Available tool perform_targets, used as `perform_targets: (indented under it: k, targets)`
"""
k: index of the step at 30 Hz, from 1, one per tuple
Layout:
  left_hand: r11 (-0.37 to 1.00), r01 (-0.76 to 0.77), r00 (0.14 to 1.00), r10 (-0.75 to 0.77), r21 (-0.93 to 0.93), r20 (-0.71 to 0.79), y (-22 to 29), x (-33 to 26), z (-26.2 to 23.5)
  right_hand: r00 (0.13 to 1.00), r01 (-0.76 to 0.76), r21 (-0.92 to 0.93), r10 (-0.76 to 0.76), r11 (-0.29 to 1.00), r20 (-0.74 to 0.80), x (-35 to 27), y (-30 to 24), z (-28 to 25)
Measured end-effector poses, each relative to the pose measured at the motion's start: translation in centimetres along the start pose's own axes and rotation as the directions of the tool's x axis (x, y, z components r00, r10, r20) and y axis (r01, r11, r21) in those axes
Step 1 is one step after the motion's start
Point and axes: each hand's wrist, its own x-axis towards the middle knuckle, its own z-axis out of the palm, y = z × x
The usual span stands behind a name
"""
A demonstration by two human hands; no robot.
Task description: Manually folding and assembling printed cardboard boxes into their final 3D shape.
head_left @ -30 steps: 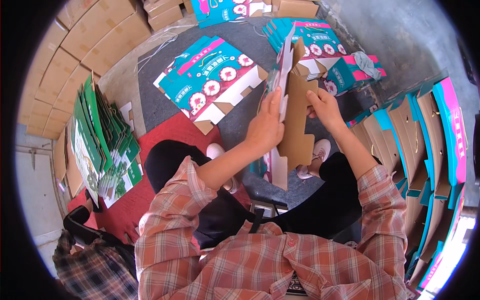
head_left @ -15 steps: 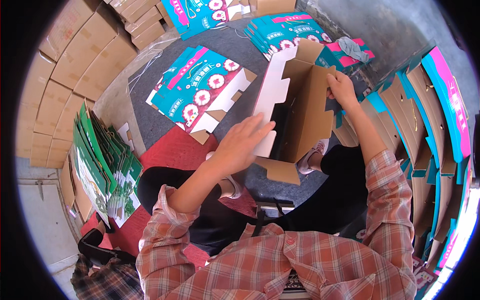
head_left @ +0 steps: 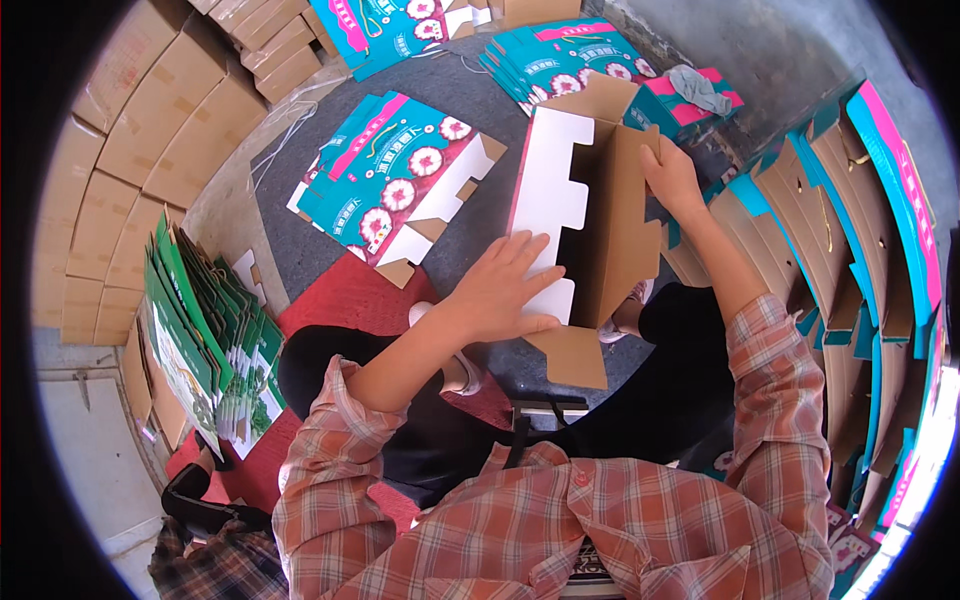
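A half-folded cardboard box (head_left: pixel 605 215) stands open in front of me, brown inside with a white notched side panel. My left hand (head_left: pixel 500 290) lies flat with spread fingers against that white panel near its lower end. My right hand (head_left: pixel 672 180) grips the box's far right edge. A brown bottom flap (head_left: pixel 572 355) hangs loose below the box, above my knees.
A pile of flat teal and pink printed box blanks (head_left: pixel 395 185) lies on the grey floor ahead left, another pile (head_left: pixel 565 55) farther off. Folded boxes (head_left: pixel 850 210) stand in rows at right. Green printed blanks (head_left: pixel 200 330) lean at left beside brown cartons (head_left: pixel 130 150).
The flat blank has been spread into an open box shape. My left hand slid from its edge down onto the white side panel; my right hand stayed on the far edge.
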Motion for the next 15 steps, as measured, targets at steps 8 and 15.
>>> perform_targets:
  k: [8, 15]
  targets:
    - [0.967, 0.03, 0.99, 0.006, -0.253, 0.14, 0.2, -1.0, -1.8, 1.0, 0.024, -0.076, -0.024, 0.997, 0.004, -0.3, -1.5, 0.0]
    - [0.932, 0.362, 0.924, -0.356, 0.015, -0.142, 3.5, 1.5, 1.7, 0.995, 0.098, -0.133, -0.095, 0.986, 0.03, -0.1, -1.8, 1.3]
